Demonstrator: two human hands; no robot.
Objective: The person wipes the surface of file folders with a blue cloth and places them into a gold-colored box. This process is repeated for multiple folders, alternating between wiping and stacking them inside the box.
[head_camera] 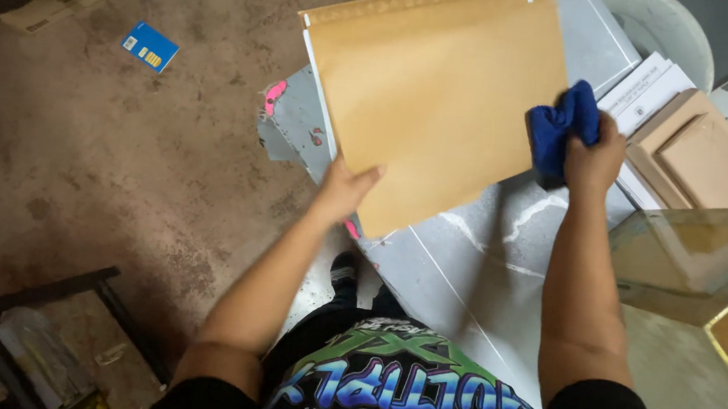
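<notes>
left hand (pixel 346 190): gripping lower-left edge of tan panel (pixel 433 96), tilted above grey bench (pixel 473 267)
right hand (pixel 595 156): clenched on blue cloth (pixel 564 125), pressed against panel's right edge
nearby: pale boards (pixel 706 160) right, blue card (pixel 150 45) on floor (pixel 104 164)

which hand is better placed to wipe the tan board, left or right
Right, probably. The right hand already grips the blue cloth against the right edge of the tan board. The left hand is busy holding the board's lower edge, steadying it above the grey sheet.
</notes>
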